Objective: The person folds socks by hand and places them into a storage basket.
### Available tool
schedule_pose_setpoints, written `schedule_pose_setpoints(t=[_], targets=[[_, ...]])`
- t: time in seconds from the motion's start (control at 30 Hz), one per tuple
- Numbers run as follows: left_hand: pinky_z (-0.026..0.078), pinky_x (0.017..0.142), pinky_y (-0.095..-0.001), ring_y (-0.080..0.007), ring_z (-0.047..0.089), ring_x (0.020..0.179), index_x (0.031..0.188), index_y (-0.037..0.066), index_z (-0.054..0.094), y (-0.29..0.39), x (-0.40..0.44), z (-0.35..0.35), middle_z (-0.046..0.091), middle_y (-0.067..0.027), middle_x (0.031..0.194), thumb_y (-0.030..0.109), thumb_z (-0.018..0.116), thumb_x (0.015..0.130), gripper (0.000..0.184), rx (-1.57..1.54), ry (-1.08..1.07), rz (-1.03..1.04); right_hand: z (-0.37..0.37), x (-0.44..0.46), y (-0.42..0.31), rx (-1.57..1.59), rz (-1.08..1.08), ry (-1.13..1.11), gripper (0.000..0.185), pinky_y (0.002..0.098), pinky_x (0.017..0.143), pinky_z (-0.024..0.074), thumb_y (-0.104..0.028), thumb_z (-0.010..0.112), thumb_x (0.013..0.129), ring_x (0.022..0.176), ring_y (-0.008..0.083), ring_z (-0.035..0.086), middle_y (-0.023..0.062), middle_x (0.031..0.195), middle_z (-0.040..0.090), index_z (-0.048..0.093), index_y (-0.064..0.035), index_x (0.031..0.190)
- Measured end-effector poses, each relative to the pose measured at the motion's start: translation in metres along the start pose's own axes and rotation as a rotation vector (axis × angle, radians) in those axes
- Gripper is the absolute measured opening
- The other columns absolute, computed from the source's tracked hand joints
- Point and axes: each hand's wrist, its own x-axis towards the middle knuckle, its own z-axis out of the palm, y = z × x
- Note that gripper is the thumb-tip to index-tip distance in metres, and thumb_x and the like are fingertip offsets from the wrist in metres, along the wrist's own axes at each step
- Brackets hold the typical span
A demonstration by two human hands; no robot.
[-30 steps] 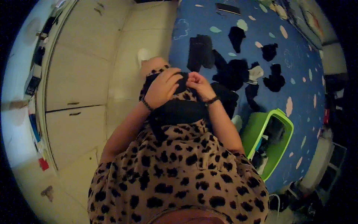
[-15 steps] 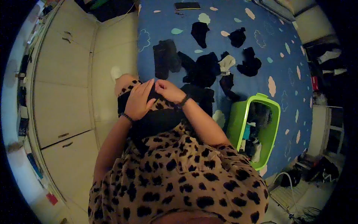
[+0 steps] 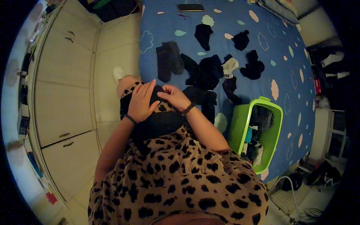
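A dark sock [image 3: 154, 96] lies folded over my lap, its full shape partly covered by my hands. My left hand [image 3: 140, 104] rests flat on it, fingers stretched out together and thumb apart. On its other side, my right hand [image 3: 175, 98] pinches the sock's edge between thumb and fingers. More black cloth [image 3: 157, 123] spreads across my thighs over the spotted clothing. Just beyond my hands, on the bed, lies a pair of dark grey socks [image 3: 169, 60]. Black garments [image 3: 208, 72] are heaped to the right of them.
A green basket [image 3: 234, 127] holding mixed clothes stands on the blue patterned bed [image 3: 258, 88] at my right. A white item [image 3: 230, 66] and several black socks are scattered farther back. A phone [image 3: 191, 7] lies at the far end. Cabinets [image 3: 63, 108] line the left.
My right hand has shifted slightly right and down, its fingers opening from a tighter curl into a pinch on the sock. The left hand stays flat; the view has tilted slightly.
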Motion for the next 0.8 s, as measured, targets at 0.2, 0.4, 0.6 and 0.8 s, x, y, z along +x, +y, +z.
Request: schedule_pose_setpoints(t=[0.2, 0.4, 0.6, 0.8], targets=[[0.02, 0.111, -0.0514, -0.0329, 0.04, 0.128, 0.145, 0.005, 0.029, 0.001, -0.005, -0.001, 0.045, -0.0187, 0.135, 0.035, 0.067, 0.081, 0.08, 0.015, 0.038, -0.106, 0.001, 0.014, 0.025, 0.597, 0.075, -0.05, 0.012, 0.0292, 0.066, 0.0483, -0.017, 0.057, 0.089, 0.084, 0.0153, 0.06, 0.0008, 0.095, 0.063, 0.059, -0.011, 0.099], [0.027, 0.105, -0.0472, -0.0311, 0.049, 0.117, 0.136, 0.005, 0.042, -0.016, 0.003, 0.005, 0.058, -0.015, 0.118, 0.034, 0.062, 0.086, 0.061, -0.173, 0.074, -0.233, 0.005, 0.006, -0.01, 0.735, 0.117, -0.217, 0.008, 0.0271, 0.075, 0.048, -0.014, 0.056, 0.094, 0.087, 0.0127, 0.061, 0.0003, 0.094, 0.063, 0.057, -0.0122, 0.102], [0.047, 0.067, -0.0307, -0.0245, 0.061, 0.075, 0.095, 0.0, 0.059, -0.026, 0.026, 0.002, 0.063, -0.0159, 0.084, 0.02, 0.06, 0.091, 0.021, -0.551, 0.021, -0.26, 0.013, 0.014, -0.013, 0.428, -0.062, -0.156, 0.014, 0.0239, 0.077, 0.0452, -0.012, 0.063, 0.088, 0.087, 0.0079, 0.056, -0.0004, 0.094, 0.06, 0.057, -0.0074, 0.1], [0.045, 0.066, -0.0271, -0.014, 0.056, 0.072, 0.092, -0.001, 0.056, -0.02, 0.019, 0.012, 0.059, -0.0075, 0.075, 0.012, 0.057, 0.092, 0.013, -0.571, 0.271, -0.273, 0.01, 0.0, -0.005, 0.308, -0.039, -0.243, 0.015, 0.02, 0.072, 0.0465, -0.007, 0.063, 0.09, 0.082, 0.0063, 0.058, -0.0018, 0.092, 0.061, 0.057, -0.0058, 0.103]])
